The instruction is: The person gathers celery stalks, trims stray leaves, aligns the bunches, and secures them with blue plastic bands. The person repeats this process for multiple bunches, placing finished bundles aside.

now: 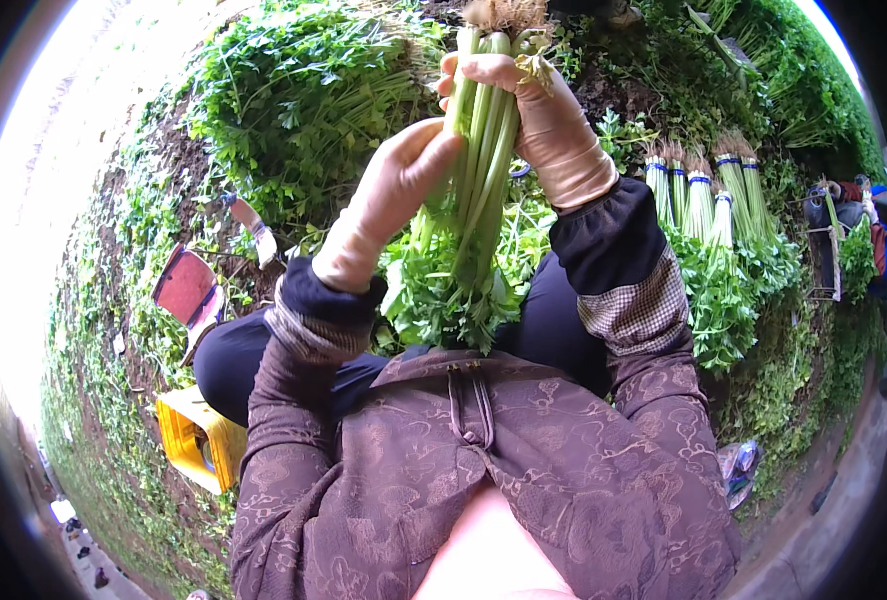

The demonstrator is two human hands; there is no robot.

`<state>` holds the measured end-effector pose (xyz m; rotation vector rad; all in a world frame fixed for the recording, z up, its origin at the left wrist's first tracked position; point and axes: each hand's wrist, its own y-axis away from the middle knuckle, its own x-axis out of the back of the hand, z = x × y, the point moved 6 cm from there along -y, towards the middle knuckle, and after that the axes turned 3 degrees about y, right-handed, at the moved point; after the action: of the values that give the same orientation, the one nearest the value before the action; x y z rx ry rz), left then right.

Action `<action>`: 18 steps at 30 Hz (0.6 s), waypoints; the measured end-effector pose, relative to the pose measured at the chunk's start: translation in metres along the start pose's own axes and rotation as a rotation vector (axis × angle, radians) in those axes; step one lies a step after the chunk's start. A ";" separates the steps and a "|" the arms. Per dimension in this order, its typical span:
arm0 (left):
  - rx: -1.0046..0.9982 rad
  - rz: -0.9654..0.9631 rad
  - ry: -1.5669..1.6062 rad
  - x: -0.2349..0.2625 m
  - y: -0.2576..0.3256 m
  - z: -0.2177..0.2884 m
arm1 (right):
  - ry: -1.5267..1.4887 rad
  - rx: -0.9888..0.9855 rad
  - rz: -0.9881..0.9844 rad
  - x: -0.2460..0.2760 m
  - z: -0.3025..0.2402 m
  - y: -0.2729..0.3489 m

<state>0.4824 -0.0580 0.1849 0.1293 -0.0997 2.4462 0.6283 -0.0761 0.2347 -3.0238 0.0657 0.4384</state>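
Observation:
A bunch of celery (483, 150) is upright before me with its brown roots at the top and leaves hanging toward my lap. My right hand (553, 125), in a thin pale glove, wraps round the stalks just below the roots. Lower down, my left hand (398, 185), gloved alike, presses its thumb along the left side of the stalks; its fingers are partly hidden behind them. The leafy end (458, 295) hangs between my knees, over more green leaves.
Tied celery bunches (708, 200) with blue bands lie at the right. A loose celery heap (303, 90) spreads at the far left. Near my left knee are a blade-like tool (253, 228), a red flat-sided object (187, 284) and a yellow crate (201, 438). A crumpled plastic bag (738, 468) lies right.

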 end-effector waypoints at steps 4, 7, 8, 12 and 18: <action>-0.482 0.332 -0.355 0.001 0.013 0.024 | -0.022 0.010 0.064 0.005 0.006 -0.004; -0.687 0.440 -0.736 -0.002 0.017 0.029 | -0.057 0.033 0.035 0.002 0.013 -0.006; -0.715 0.447 -0.743 -0.002 0.016 0.029 | -0.068 0.010 0.060 0.003 0.016 -0.007; -0.899 0.408 -0.569 0.004 0.014 0.045 | -0.076 -0.004 0.099 0.002 0.022 -0.009; -0.672 0.564 -0.222 0.044 0.008 0.068 | -0.088 -0.081 0.035 -0.006 0.026 -0.006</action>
<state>0.4481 -0.0437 0.2571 0.0764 -1.1780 2.7812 0.6158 -0.0678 0.2119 -3.0814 0.0980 0.5904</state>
